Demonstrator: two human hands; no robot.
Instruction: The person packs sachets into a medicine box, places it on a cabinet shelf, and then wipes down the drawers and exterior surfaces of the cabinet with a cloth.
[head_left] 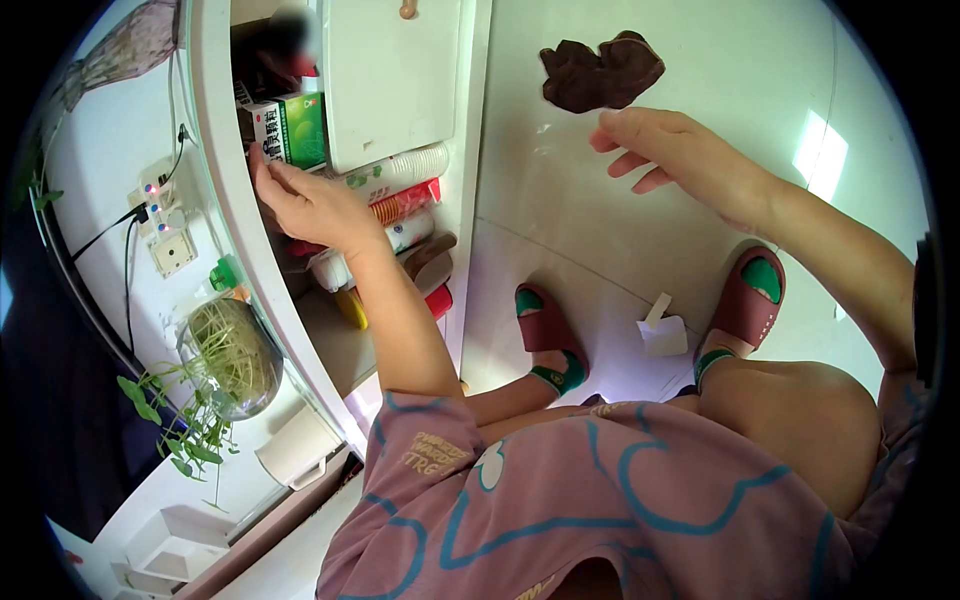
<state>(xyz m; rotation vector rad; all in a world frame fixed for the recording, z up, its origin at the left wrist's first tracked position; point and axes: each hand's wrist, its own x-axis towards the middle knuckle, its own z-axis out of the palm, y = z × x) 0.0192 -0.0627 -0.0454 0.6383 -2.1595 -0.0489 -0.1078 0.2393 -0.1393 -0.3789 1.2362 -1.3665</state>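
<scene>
- Left hand [318, 208]: reaching into an open cabinet [476, 150], fingers at the near end of a green-and-white box [302, 128]. Fingers nearly straight, together; cannot tell whether they are closed on the box.
- Box: inside the cabinet, beside a white panel [392, 85]; dark lettering on its white face.
- Right hand [672, 150]: out over the pale tiled floor [610, 215], fingers loosely spread, grip wide, holding nothing.
- Brown crumpled piece [603, 73]: just beyond the right fingertips, a narrow gap showing between. Cannot tell whether it lies on the floor or is above it.
- Cabinet, near the left wrist: stacked paper cups [405, 172], a red packet [408, 203] next to them, more packages partly hidden behind the forearm.
- Cabinet top: glass jar of trailing plants [235, 365], white mug [298, 447] near it, power strip [160, 220] with cables plugged in.
- Floor: scrap of white paper [664, 338] between two dark red slippers [545, 332], both worn.
</scene>
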